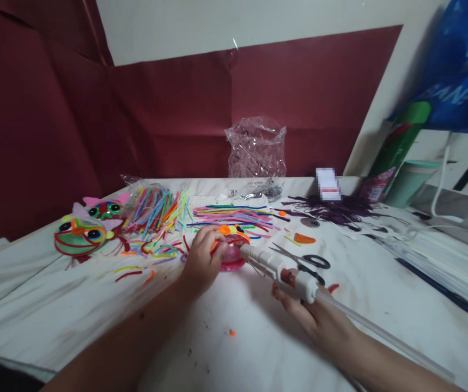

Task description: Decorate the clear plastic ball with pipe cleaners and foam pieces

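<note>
My left hand (205, 256) is closed on the left side of a pink see-through craft piece (234, 260), which has orange and yellow trim and a black-and-white eye along its top. In my right hand (307, 310) is a white hot glue gun (274, 267), a long clear glue stick (381, 329) trailing from its back end. The gun's nozzle is at the right side of the craft piece; I cannot tell whether it touches. Black-handled scissors (313, 264) lie just beyond the gun.
Two finished-looking animal-face crafts (80, 239) sit at the left. Colourful pipe cleaners (158, 209) fill a plastic bag and spread across the back. Dark purple strips (332, 209), an orange felt piece (304, 238) and a green cup (411, 182) are at the right. A clear bag (257, 147) stands behind.
</note>
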`<state>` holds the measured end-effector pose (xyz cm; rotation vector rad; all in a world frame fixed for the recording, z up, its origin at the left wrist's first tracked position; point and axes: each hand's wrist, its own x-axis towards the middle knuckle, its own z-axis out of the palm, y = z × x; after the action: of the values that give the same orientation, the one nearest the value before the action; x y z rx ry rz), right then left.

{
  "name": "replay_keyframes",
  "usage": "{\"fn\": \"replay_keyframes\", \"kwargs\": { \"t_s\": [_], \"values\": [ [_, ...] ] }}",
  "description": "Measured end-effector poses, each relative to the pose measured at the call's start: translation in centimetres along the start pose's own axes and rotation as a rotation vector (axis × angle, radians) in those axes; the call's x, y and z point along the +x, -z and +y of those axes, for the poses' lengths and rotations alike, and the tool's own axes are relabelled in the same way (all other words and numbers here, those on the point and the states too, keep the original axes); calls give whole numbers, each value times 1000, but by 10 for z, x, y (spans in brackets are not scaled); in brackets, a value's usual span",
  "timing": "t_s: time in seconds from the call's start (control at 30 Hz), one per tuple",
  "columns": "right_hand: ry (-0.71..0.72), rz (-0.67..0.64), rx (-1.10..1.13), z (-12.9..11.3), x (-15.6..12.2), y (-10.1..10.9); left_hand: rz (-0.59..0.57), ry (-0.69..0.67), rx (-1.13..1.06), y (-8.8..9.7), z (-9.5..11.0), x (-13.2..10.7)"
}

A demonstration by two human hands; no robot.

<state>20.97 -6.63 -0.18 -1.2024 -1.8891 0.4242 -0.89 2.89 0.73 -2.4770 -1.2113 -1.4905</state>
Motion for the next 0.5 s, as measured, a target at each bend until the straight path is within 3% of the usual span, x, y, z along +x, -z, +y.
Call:
{"fn": "replay_keyframes", "kwargs": {
  "t_s": [0.17, 0.27, 0.37, 0.43, 0.5],
  "values": [
    [23, -16, 11, -5, -1, -2, -6, 3, 9, 0, 1, 0],
    [12, 102, -36, 5, 2, 2, -5, 11, 12, 0, -1, 0],
    [-43, 190, -295, 25, 13, 17, 0, 16, 11, 1, -4, 1],
    [-148, 127, -572, 41, 24, 29, 3, 13, 8, 1, -5, 1],
    [-215, 92, -690, 55, 34, 37, 1, 15, 7, 2, -5, 1]
  ]
}}
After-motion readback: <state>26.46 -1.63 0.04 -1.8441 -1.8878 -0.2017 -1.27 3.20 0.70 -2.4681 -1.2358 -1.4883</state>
